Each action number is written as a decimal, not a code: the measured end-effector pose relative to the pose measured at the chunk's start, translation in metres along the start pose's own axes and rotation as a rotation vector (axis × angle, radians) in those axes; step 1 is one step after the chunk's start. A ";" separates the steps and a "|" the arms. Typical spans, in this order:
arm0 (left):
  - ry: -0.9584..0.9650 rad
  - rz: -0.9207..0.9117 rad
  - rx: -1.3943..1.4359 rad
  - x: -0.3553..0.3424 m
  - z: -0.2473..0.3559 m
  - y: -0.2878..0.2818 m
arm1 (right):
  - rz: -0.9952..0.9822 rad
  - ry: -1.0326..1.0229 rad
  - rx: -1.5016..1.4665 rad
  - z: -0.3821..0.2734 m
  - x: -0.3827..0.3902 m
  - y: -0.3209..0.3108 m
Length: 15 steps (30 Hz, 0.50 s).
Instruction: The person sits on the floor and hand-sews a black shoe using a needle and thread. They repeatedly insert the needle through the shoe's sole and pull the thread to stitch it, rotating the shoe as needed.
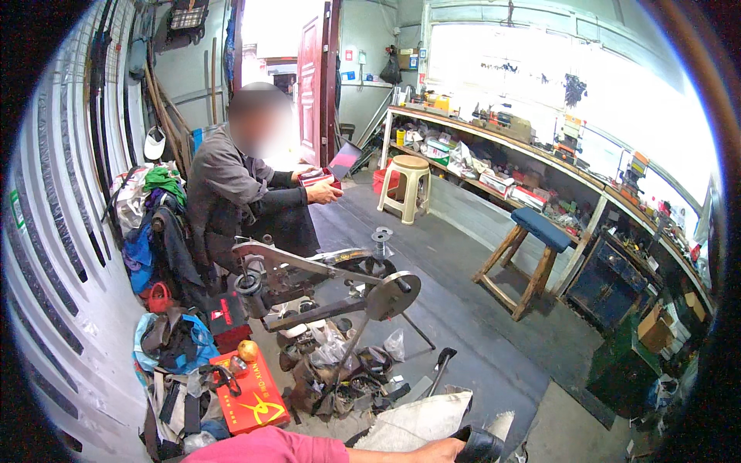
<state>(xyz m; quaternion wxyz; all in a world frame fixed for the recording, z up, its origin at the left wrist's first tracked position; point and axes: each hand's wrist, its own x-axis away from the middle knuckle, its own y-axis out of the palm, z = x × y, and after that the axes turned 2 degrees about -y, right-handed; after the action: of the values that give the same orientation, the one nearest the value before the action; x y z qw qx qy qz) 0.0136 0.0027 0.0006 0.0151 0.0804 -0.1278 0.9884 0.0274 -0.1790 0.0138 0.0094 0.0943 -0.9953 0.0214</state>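
Note:
My left arm, in a pink sleeve, reaches across the bottom edge, and my left hand is closed on a black leather shoe, cut off by the lower edge. Most of the fingers are hidden. A whitish cloth lies just beyond this hand. My right hand is out of view. Farther ahead stands a hand-cranked shoe-repair sewing machine with a round metal wheel on its right. Under it lies a pile of scraps and plastic bags. A black-headed tool rests near the cloth.
A seated person beyond the machine holds a red box with its lid up. At left are an orange-red shoebox and a blue bag. Stools and a blue-topped stool stand before a long workbench.

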 end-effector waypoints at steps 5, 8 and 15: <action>0.101 0.014 0.086 -0.003 -0.007 0.000 | -0.024 -0.072 0.033 0.003 -0.003 0.003; 0.080 -0.011 0.039 -0.005 -0.011 0.000 | -0.019 -0.050 0.010 0.006 -0.003 0.002; -0.002 -0.046 -0.018 -0.005 -0.011 0.000 | -0.014 -0.009 -0.029 0.009 -0.001 -0.001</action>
<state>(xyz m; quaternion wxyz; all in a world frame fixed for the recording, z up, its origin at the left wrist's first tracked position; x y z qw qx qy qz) 0.0166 0.0057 -0.0103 0.0385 0.0842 -0.1346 0.9866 0.0283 -0.1805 0.0045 0.0065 0.1014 -0.9948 0.0067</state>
